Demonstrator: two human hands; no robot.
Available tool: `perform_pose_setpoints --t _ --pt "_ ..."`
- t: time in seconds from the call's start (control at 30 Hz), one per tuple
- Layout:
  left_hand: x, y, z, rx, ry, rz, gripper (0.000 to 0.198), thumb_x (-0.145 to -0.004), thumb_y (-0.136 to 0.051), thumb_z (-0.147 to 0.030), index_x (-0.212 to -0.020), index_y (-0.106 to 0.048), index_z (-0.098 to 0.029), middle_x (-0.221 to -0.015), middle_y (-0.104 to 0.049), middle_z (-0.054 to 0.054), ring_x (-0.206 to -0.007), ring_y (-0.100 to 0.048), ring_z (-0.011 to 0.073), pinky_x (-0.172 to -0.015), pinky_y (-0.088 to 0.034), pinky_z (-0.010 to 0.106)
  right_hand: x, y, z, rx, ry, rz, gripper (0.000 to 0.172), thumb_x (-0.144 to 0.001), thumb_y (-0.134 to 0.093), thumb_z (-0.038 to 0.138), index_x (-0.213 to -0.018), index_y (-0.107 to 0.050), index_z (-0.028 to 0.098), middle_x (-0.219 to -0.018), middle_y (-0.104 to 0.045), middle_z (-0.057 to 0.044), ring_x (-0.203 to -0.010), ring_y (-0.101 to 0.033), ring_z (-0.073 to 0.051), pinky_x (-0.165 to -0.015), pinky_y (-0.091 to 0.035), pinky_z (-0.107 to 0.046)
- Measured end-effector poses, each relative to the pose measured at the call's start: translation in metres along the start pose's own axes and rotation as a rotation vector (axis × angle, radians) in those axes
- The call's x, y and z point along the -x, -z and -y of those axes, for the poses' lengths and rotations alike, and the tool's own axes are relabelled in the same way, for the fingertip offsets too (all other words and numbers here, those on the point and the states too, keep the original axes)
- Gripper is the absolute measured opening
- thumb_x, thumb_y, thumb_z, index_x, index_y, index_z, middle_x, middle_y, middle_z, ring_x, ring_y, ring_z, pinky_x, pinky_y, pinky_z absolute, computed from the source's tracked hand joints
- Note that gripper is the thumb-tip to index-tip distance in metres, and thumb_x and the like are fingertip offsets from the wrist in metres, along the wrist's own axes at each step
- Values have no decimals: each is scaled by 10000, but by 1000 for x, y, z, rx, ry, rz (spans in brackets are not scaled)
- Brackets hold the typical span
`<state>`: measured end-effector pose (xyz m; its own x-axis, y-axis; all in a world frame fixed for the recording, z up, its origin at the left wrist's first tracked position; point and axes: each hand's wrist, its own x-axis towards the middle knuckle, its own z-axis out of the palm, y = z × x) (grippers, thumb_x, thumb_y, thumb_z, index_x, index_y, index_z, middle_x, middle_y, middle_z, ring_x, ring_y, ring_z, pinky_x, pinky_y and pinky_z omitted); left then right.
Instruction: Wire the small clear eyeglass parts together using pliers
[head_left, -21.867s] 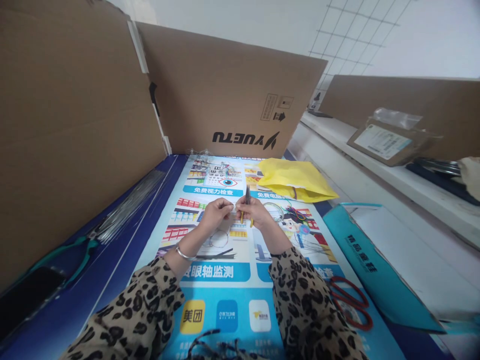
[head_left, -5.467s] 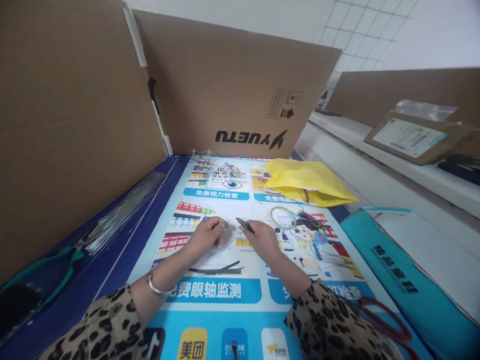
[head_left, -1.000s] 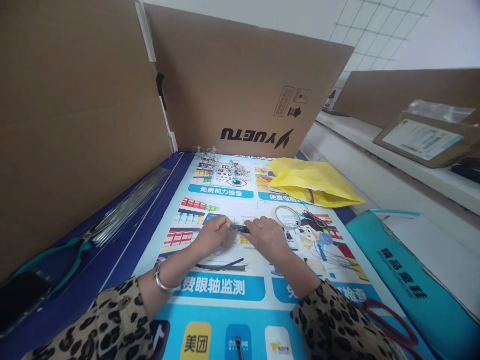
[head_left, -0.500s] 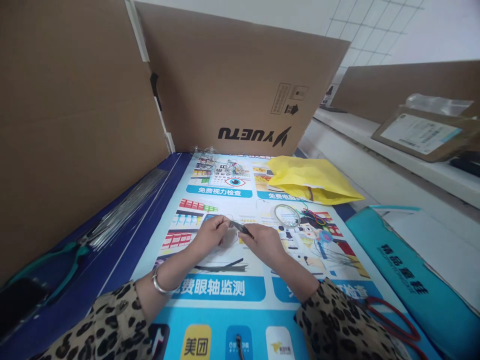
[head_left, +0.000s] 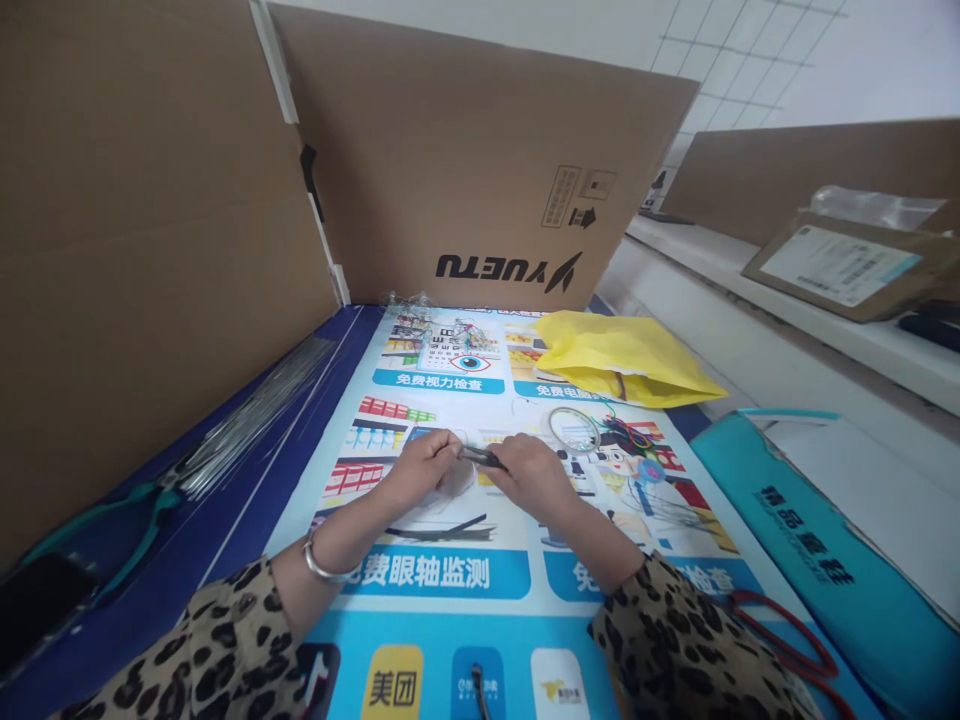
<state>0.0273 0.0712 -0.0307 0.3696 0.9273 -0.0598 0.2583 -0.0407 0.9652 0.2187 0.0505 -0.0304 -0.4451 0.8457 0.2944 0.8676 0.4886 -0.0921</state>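
Observation:
My left hand (head_left: 424, 468) pinches a thin wire whose exact end is too fine to make out; part of it seems to curve below the fingers. Facing it, my right hand (head_left: 534, 482) is wrapped round small dark pliers (head_left: 480, 456), whose jaws point left and reach close to the left fingertips. The hands are a short way apart over the printed sheet. Several black strips (head_left: 450, 531) lie just below them. Beyond the right hand sit a tape roll (head_left: 553, 428) and a tangle of coloured cords (head_left: 634, 432).
Straight wires (head_left: 259, 415) lie on the left by teal-handled pliers (head_left: 142, 515). A yellow bag (head_left: 626, 355) is at the back right. A teal box (head_left: 810, 560) and red handles (head_left: 784, 630) are at the right. Cardboard panels (head_left: 465, 150) stand behind and left.
The pliers have turned in my right hand and now lie flatter, with the hand rotated slightly. My left hand stays nearly where it was.

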Motion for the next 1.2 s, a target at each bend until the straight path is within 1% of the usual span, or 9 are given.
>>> perform_pose_setpoints --t 0.1,0.2,0.37,0.43,0.57,0.77,0.87,1.07,1.2 --pt "0 0 -1 16 8 -2 178 -774 -420 -326 -686 -480 -184 -448 -429 -69 -410 -378 75 -438 -312 178 2 1 -12 135 90 -88 207 -807 -539 361 -879 -602 178 -753 -592 -51 -775 -494 -181 -690 -310 -295" --pt "0 0 -3 44 30 2 156 -773 -418 -313 -712 -483 -185 -443 -408 -74 -401 -369 73 -432 -306 176 5 1 -22 125 127 -154 207 -817 -526 341 -899 -602 167 -751 -592 -53 -766 -490 -181 -700 -323 -303" --pt "2 0 -5 70 15 21 201 -785 -419 -354 -684 -455 -183 -462 -420 -64 -426 -377 80 -440 -311 187 6 -5 -28 12 18 -349 252 -867 -447 334 -965 -575 140 -790 -602 -67 -785 -497 -171 -737 -345 -296" --pt "2 0 -5 73 -4 46 215 -799 -409 -358 -687 -453 -181 -471 -429 -59 -445 -387 84 -458 -321 193 5 -7 -26 45 19 -327 258 -866 -448 351 -951 -581 148 -763 -596 -60 -771 -493 -171 -728 -340 -295" --pt "3 -1 -6 54 -28 91 226 -811 -410 -363 -702 -465 -173 -496 -451 -49 -477 -410 90 -489 -325 203 4 -9 -21 126 94 -238 221 -842 -492 342 -920 -594 162 -744 -584 -52 -758 -473 -174 -708 -320 -299" --pt "3 -1 -7 27 -17 119 259 -824 -392 -389 -704 -465 -172 -506 -447 -44 -485 -403 96 -503 -321 215 6 -5 -16 163 176 -209 250 -826 -516 337 -995 -577 163 -784 -588 -59 -781 -459 -188 -701 -303 -315" --pt "4 -1 -7 24 -27 120 257 -824 -396 -386 -696 -462 -172 -512 -443 -43 -493 -402 95 -506 -321 214 6 -4 -16 170 179 -206 269 -830 -504 362 -996 -578 163 -781 -589 -62 -775 -457 -191 -696 -300 -319" --pt "4 -2 -7 44 -28 99 264 -819 -406 -381 -663 -447 -173 -516 -440 -43 -489 -400 90 -496 -316 208 7 -4 -19 136 112 -216 239 -839 -493 345 -959 -592 164 -767 -587 -59 -773 -467 -180 -706 -310 -311" --pt "4 -2 -7 -4 -46 114 257 -820 -400 -379 -673 -461 -177 -527 -457 -41 -507 -421 100 -519 -333 216 7 -4 -18 140 141 -213 250 -850 -475 342 -978 -586 158 -761 -587 -60 -759 -466 -179 -697 -313 -308"
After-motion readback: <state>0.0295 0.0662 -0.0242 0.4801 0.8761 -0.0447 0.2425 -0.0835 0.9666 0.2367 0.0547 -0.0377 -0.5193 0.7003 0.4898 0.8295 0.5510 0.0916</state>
